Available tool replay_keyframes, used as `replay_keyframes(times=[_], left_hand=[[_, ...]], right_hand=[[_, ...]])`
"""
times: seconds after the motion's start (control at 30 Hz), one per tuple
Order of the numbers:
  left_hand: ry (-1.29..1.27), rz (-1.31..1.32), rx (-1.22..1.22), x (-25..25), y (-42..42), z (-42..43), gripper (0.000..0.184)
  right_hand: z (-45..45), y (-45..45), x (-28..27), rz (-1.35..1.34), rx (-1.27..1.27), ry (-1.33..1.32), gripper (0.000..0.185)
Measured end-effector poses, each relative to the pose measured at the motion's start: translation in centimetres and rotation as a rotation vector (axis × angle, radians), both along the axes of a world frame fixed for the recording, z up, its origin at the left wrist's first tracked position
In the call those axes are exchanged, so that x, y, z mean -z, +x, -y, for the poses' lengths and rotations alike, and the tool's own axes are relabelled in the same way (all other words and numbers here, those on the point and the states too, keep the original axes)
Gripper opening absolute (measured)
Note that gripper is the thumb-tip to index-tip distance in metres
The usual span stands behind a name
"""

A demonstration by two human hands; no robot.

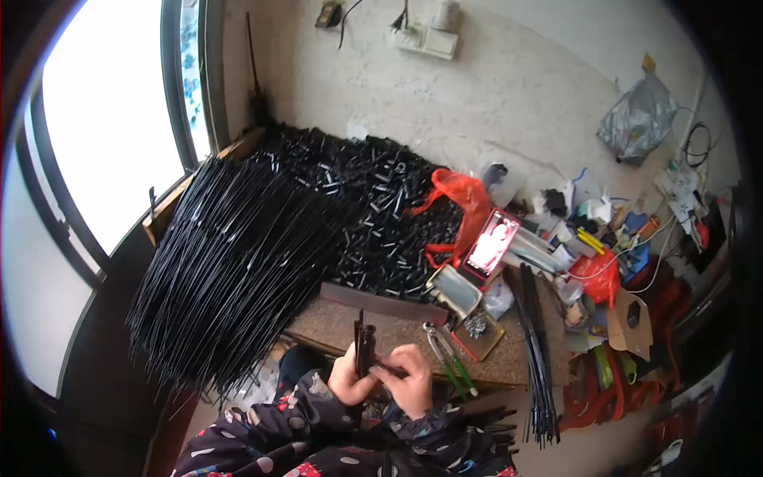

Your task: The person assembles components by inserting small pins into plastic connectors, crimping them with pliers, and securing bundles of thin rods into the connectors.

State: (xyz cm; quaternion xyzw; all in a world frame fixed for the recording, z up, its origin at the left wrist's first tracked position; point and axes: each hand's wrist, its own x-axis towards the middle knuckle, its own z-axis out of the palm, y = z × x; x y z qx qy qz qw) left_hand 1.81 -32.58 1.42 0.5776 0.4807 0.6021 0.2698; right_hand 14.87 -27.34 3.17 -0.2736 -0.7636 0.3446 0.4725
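Note:
My left hand [348,381] is closed around a few thin black rods [363,342] held upright in front of my body. One of them has a thicker, tube-like top. The fingers of my right hand [410,383] are pinched together against these rods, on a small dark piece [389,370] too hidden to name. Beyond my hands, a large heap of short black tubular parts [381,183] covers the bench [381,318]. Left of it lies a big bundle of long thin black rods [238,262].
Green-handled pliers [451,362] lie right of my hands, beside a small tray of metal bits [477,326]. Further right are a lit phone [493,242], a red plastic bag [461,199], and another bundle of black rods [536,358]. A low strip [381,304] edges the heap.

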Motion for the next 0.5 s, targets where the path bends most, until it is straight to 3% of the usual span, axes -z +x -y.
replay_keyframes(times=[0.1,0.2,0.3,0.37,0.43,0.5], left_hand=[[0.055,-0.055,-0.028,-2.5,0.3,-0.5,0.037],[0.071,0.079,0.161,-7.1,0.2,0.2,0.032],[0.049,-0.075,0.207,-9.1,-1.3,1.6,0.024],[0.02,0.01,0.139,-9.3,-1.8,2.6,0.018],[-0.019,0.188,0.135,-8.6,-2.3,3.0,0.014],[0.102,0.18,0.14,-7.8,-1.7,1.9,0.022]], right_hand=[[1.2,0.1,-3.6,0.125,0.198,0.51,0.022],[2.8,1.4,-6.6,0.209,0.28,0.741,0.027],[3.3,4.1,-7.0,0.237,0.219,0.688,0.03],[1.2,6.6,-3.6,0.361,0.304,0.51,0.031],[-0.5,8.7,1.2,0.652,0.487,0.392,0.041],[0.1,10.0,5.3,0.936,0.588,0.41,0.04]])
